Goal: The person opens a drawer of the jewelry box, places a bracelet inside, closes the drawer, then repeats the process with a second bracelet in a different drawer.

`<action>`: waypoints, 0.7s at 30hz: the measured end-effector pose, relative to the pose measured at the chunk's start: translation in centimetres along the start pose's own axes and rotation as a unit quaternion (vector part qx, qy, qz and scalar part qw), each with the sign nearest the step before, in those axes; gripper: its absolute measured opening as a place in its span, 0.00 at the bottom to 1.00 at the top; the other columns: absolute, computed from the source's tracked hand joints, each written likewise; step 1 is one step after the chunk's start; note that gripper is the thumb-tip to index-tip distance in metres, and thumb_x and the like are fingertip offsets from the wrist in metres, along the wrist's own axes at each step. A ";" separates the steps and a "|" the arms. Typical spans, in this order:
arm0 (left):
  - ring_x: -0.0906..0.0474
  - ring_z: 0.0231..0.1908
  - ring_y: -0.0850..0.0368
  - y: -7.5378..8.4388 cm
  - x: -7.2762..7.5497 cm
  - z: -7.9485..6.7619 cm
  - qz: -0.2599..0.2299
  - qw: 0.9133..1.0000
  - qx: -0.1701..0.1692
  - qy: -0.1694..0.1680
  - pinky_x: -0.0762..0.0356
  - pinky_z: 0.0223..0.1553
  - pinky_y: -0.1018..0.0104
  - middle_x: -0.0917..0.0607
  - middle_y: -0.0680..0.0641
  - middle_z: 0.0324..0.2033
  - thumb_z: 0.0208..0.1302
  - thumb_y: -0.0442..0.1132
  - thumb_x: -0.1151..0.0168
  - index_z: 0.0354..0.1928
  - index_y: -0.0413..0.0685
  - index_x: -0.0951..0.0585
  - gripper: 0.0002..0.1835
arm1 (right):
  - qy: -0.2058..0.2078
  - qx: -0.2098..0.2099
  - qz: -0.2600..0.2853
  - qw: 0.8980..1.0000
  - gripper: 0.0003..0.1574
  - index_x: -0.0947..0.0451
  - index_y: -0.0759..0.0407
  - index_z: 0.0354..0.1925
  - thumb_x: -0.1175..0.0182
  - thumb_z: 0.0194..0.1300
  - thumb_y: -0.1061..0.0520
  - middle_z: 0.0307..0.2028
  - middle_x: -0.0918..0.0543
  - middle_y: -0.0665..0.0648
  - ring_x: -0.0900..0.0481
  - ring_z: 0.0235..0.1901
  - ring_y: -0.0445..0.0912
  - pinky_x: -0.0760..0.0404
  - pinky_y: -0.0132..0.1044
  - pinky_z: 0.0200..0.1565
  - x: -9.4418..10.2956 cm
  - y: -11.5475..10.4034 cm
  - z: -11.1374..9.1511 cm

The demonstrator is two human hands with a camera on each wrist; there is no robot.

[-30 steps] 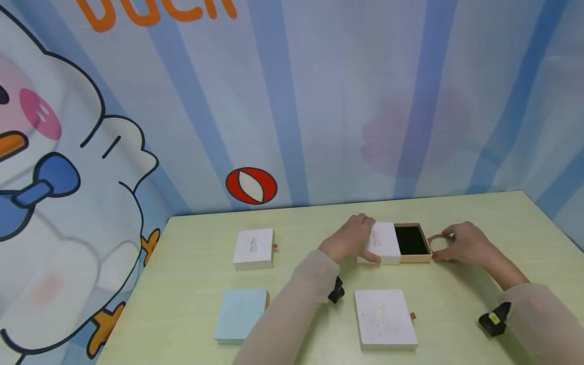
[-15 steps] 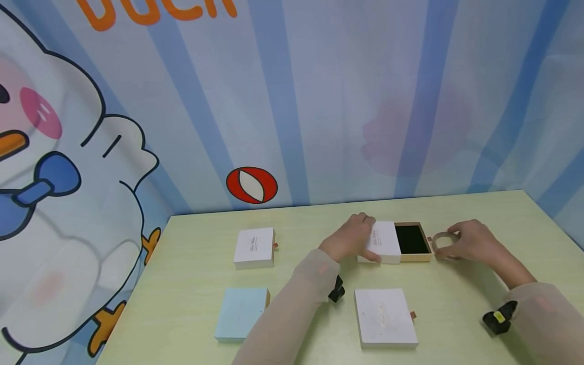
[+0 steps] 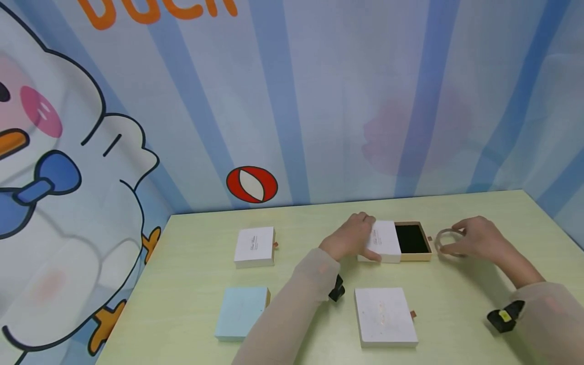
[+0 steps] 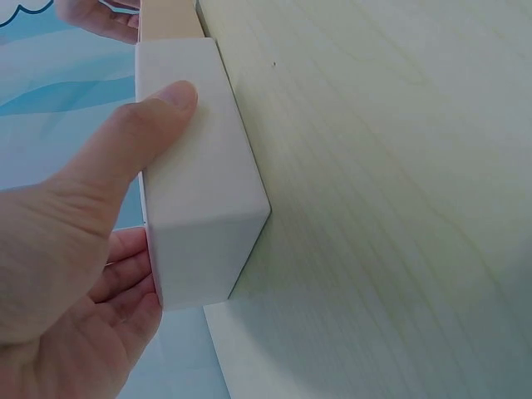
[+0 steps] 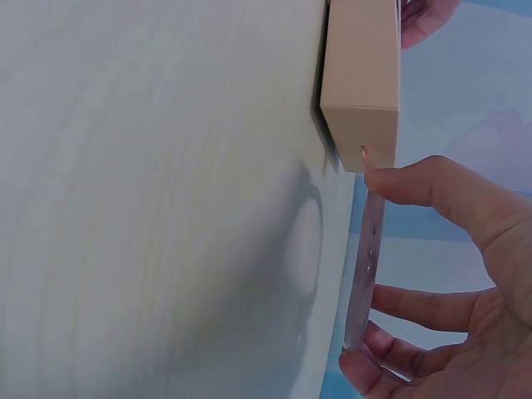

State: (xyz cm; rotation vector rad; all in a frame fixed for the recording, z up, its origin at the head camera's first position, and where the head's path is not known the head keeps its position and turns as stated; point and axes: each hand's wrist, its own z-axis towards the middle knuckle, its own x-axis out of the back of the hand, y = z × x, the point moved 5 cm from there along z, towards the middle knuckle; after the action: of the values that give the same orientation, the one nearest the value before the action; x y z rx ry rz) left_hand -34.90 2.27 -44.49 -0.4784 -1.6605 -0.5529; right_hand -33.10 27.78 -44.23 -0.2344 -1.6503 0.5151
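A white drawer box point(image 3: 387, 242) sits at the back right of the table, its tan drawer point(image 3: 416, 257) slid partly out to the right and showing a dark lining. My left hand point(image 3: 349, 238) grips the white sleeve; in the left wrist view the thumb lies along one side point(image 4: 191, 150) and the other fingers are partly hidden behind it. To the right of the drawer, my right hand point(image 3: 481, 239) holds a pale bangle point(image 3: 438, 242) by its edge, between thumb and fingers. In the right wrist view the bangle point(image 5: 366, 266) appears edge-on, clear of the tabletop, near the drawer's front.
Three other boxes lie on the pale table point(image 3: 310, 223): a small white one point(image 3: 254, 247) at back left, a light blue one point(image 3: 241, 313) partly behind the left sleeve, and a larger white one point(image 3: 386, 318) in front. A printed cloth point(image 3: 342, 101) hangs behind.
My right hand has moved to the right with the bangle, away from the drawer. My left hand and the boxes have stayed in place.
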 end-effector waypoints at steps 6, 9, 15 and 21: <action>0.33 0.62 0.54 0.0 0.1 -0.1 -0.007 1.000 0.004 -0.001 0.37 0.63 0.70 0.29 0.46 0.65 0.52 0.64 0.28 0.73 0.42 0.37 0.53 | 0.009 0.006 0.000 1.000 0.46 0.24 0.83 0.48 0.23 0.50 0.44 0.36 0.19 0.72 0.22 0.35 0.61 0.22 0.47 0.30 0.6 -0.6 -0.1; 0.33 0.62 0.54 0.0 0.2 -0.3 -0.016 1.000 0.009 -0.003 0.36 0.63 0.70 0.29 0.46 0.64 0.52 0.63 0.27 0.72 0.43 0.37 0.52 | 0.012 0.010 -0.001 1.000 0.46 0.24 0.83 0.48 0.24 0.50 0.43 0.35 0.19 0.71 0.22 0.35 0.60 0.22 0.48 0.31 0.6 -1.0 0.0; 0.34 0.63 0.54 0.0 0.1 -0.3 -0.013 1.000 0.011 -0.005 0.37 0.64 0.70 0.30 0.46 0.65 0.52 0.64 0.28 0.72 0.43 0.37 0.52 | 0.019 0.020 -0.002 1.000 0.47 0.23 0.83 0.48 0.23 0.49 0.43 0.32 0.19 0.67 0.23 0.34 0.59 0.22 0.49 0.32 0.8 -2.1 0.2; 0.33 0.63 0.53 0.0 0.0 -0.1 -0.004 1.000 0.005 -0.004 0.38 0.64 0.70 0.30 0.46 0.65 0.52 0.64 0.28 0.73 0.42 0.37 0.53 | 0.025 0.027 0.004 0.999 0.46 0.22 0.81 0.48 0.22 0.48 0.43 0.34 0.19 0.69 0.23 0.37 0.61 0.22 0.52 0.33 1.0 -3.3 0.2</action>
State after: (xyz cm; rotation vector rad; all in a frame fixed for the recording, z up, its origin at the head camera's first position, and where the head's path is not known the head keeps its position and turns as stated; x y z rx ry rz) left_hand -34.85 2.18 -44.46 -0.4675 -1.6728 -0.5501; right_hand -32.97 25.24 -41.85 -0.2133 -1.5852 0.5550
